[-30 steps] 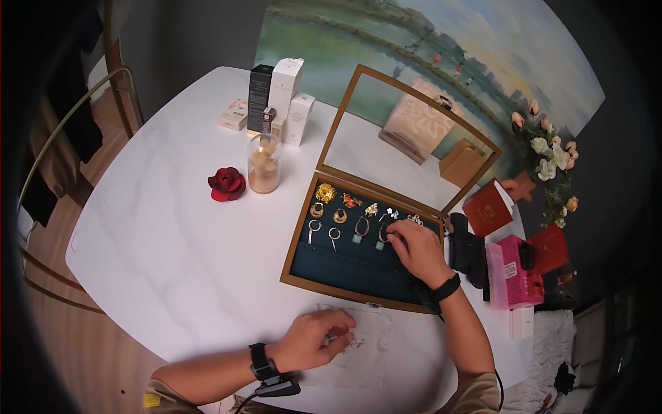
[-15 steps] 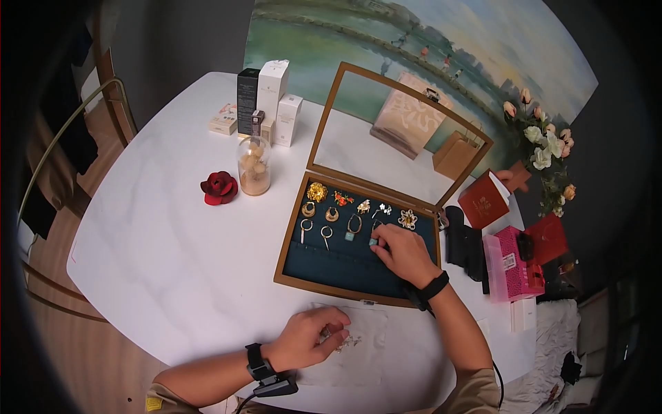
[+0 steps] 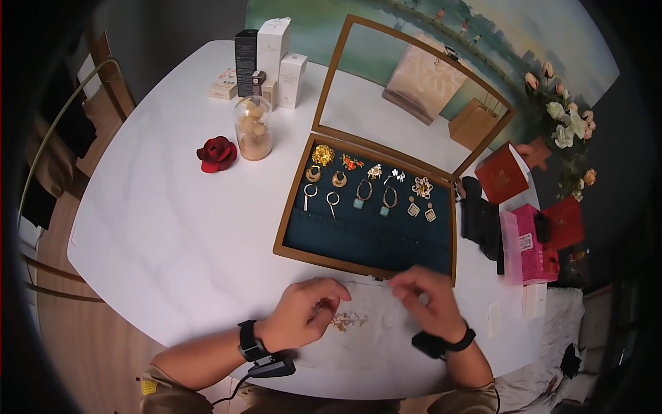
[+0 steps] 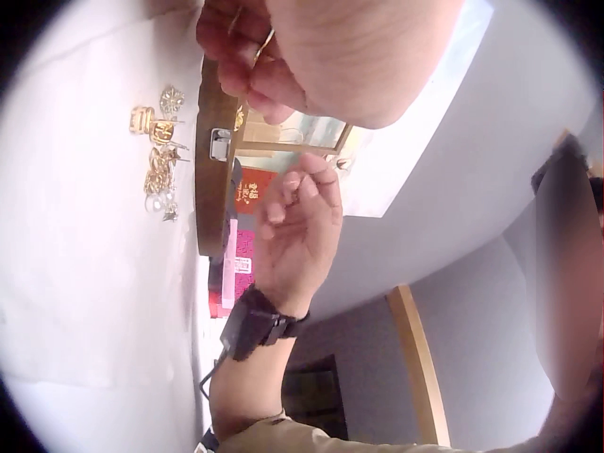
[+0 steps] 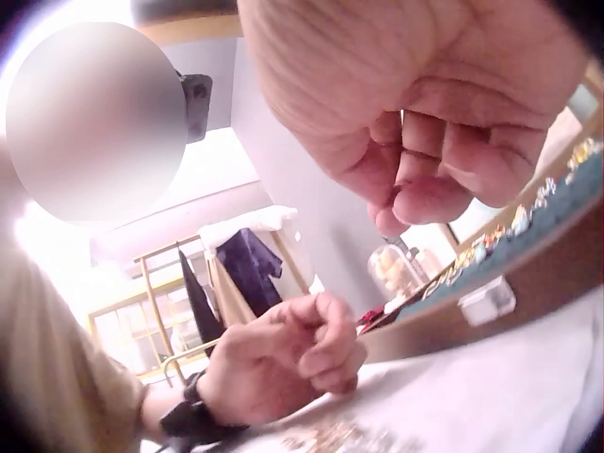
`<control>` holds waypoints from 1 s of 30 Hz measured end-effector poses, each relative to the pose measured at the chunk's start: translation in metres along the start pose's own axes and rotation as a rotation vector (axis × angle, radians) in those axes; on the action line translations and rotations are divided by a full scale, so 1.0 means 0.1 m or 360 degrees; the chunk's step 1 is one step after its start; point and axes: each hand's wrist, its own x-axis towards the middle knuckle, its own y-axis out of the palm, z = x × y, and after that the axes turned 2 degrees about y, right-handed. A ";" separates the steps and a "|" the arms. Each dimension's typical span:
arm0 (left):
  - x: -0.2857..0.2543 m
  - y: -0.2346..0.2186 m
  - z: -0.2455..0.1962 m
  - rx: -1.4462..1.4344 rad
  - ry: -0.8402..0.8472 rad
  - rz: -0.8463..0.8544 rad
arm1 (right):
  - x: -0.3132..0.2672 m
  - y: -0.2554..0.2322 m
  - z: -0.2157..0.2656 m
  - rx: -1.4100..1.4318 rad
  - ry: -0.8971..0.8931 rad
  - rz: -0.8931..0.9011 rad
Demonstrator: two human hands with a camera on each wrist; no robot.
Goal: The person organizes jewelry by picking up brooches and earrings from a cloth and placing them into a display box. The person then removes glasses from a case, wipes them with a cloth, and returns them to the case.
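Note:
In the head view an open wooden jewelry case holds brooches and earrings on dark cloth, including square blue-drop earrings and diamond-shaped ones on the right. My right hand, slightly blurred, is near the case's front edge, fingers loosely bent, nothing visible in them. My left hand is beside a small jewelry pile lying on a clear sheet. The left wrist view shows a thin gold piece between the curled fingers of my left hand; its full shape is hidden.
Cosmetic boxes, a glass dome and a red flower stand left of the case. To its right are a dark case, a red box and a pink box. The raised glass lid leans back.
My right hand has left the earrings inside the case and come back toward its front edge, uncovering the diamond-shaped pair. My left hand stays near the pile. The head view has shifted.

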 end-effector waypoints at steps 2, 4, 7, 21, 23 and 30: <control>0.01 -0.01 -0.02 0.0083 0.0077 -0.0004 | -0.15 0.15 -0.07 0.0120 0.0001 0.0066; 0.02 -0.01 -0.07 0.0170 0.0150 0.0001 | -0.24 0.26 -0.17 0.0307 0.0042 0.0385; 0.06 -0.04 -0.14 0.0542 0.0292 0.0018 | -0.24 0.32 -0.24 0.0231 0.0011 0.0453; 0.07 -0.05 -0.28 0.1313 0.0498 0.0436 | -0.21 0.46 -0.44 0.0312 -0.0025 0.0175; 0.08 -0.06 -0.27 0.1327 0.0484 0.0467 | -0.22 0.48 -0.45 0.0302 -0.0055 0.0153; 0.07 0.00 -0.18 0.1318 0.0562 0.0369 | -0.22 0.62 -0.36 -0.0235 -0.0355 0.0036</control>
